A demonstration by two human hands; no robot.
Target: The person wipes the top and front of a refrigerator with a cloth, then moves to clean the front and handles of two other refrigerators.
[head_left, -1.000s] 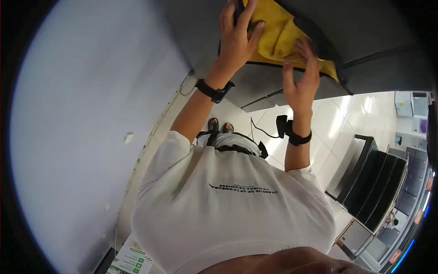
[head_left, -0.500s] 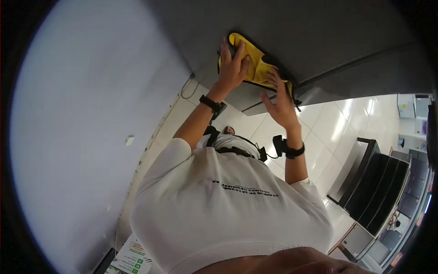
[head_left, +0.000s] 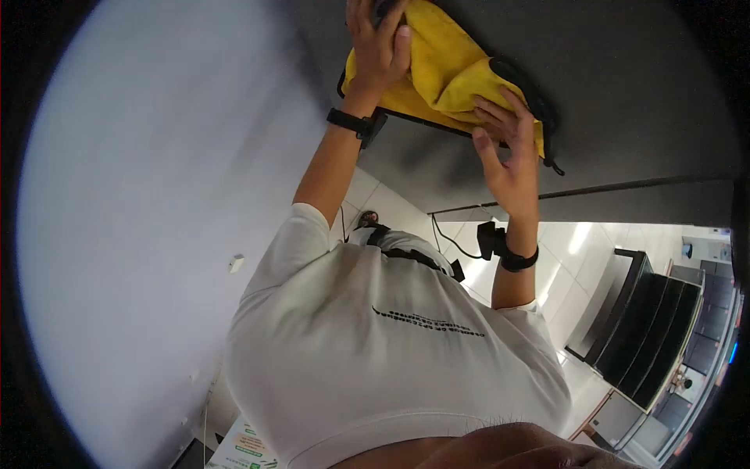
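Note:
A yellow cloth with black edging and a small black cord loop (head_left: 449,59) lies bunched and creased against a dark grey panel (head_left: 625,102). My left hand (head_left: 376,47) rests on the cloth's left part, fingers spread and thumb out to the side; its fingertips reach the top edge of the view. On the lower right part of the cloth lies my right hand (head_left: 512,148), fingers apart and flat, thumb held away. Neither hand is closed around the fabric. Each wrist wears a black strap with a small device.
To the left stands a pale wall (head_left: 156,195) with a small white fitting (head_left: 236,263). A black layered rack or bench (head_left: 644,324) stands right on the tiled floor (head_left: 578,250). A printed sheet (head_left: 244,447) sits lower left. Another person appears small at far right.
Both hands have moved farther up the dark panel with the yellow cloth, which now looks larger and more folded. The panel's seam and lower edge sit lower in view.

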